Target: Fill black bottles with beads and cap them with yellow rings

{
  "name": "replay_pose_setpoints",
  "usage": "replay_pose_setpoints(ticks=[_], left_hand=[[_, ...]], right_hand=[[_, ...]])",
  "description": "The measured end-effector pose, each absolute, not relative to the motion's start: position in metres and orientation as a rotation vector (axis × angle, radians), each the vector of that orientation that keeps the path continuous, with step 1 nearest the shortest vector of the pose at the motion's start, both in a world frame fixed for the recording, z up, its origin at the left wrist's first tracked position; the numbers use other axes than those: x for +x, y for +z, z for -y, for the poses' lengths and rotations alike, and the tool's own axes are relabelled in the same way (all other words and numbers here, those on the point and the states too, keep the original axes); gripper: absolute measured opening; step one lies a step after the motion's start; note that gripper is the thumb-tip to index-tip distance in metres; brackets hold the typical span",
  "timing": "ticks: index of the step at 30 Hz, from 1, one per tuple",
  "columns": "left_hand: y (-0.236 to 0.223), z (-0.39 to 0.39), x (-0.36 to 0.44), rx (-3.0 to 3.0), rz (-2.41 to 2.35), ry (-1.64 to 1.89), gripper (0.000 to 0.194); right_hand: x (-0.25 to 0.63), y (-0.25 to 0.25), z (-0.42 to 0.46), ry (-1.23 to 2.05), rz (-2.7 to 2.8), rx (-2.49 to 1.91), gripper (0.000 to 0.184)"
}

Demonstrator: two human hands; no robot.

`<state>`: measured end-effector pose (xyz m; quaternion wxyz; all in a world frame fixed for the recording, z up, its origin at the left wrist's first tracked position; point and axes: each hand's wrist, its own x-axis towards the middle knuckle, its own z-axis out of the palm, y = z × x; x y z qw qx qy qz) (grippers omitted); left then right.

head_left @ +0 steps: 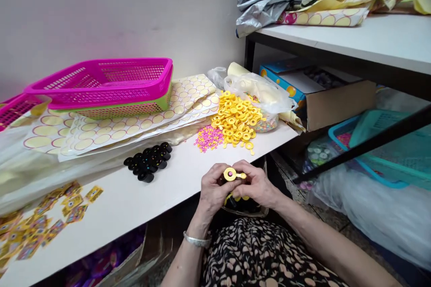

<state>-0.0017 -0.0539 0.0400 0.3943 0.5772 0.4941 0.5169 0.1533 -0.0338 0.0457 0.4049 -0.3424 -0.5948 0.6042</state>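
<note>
a yellow ring [235,175] is gripped by left hand [213,191] and right hand [258,184] beside the tabletop's [188,166] near edge.

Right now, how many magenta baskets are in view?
2: one magenta basket atop the green basket, another at the picture's left edge, cut off; more may be hidden.

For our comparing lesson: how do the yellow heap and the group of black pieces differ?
The yellow heap lies jumbled; the black group sits in rough rows. The yellow heap shows rings, the black group short cylinders. The yellow heap is larger than the black group. Both lie on the white table.
</note>
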Motion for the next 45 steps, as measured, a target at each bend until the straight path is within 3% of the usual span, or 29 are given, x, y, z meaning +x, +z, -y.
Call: replay_pose_setpoints(ticks=[2, 5, 11, 17, 25, 33, 39, 45], left_hand=[[0.044, 0.057, 0.005, 1.585, -1.258, 1.314, 0.027], [0.05, 0.061, 0.013, 1.759, -1.231, 1.285, 0.029], [0.047, 0.061, 0.032, 2.257, -1.122, 1.114, 0.025], [0.039, 0.057, 0.045, 2.313, -1.081, 1.048, 0.021], [0.024, 0.042, 0.03, 2.186, -1.085, 1.08, 0.014], [0.018, 0.041, 0.009, 2.084, -1.106, 1.091, 0.018], [0.008, 0.04, 0.013, 2.115, -1.098, 1.098, 0.017], [0.005, 0.041, 0.015, 1.955, -1.1, 1.225, 0.028]], right_hand=[[0.169, 0.042, 0.039, 1.667, 1.388, -0.746, 0.044], [0.185, 0.037, 0.043, 1.824, 1.188, -0.681, 0.047], [0.197, 0.043, 0.035, 1.988, 1.166, -0.805, 0.067], [0.202, 0.041, 0.026, 2.105, 1.251, -0.839, 0.057], [0.173, 0.02, 0.023, 1.923, 0.99, -0.969, 0.045], [0.161, 0.023, 0.009, 2.272, 1.024, -0.841, 0.049], [0.152, 0.011, 0.018, 2.037, 1.05, -0.934, 0.035], [0.163, 0.007, 0.022, 2.102, 1.024, -0.884, 0.061]])
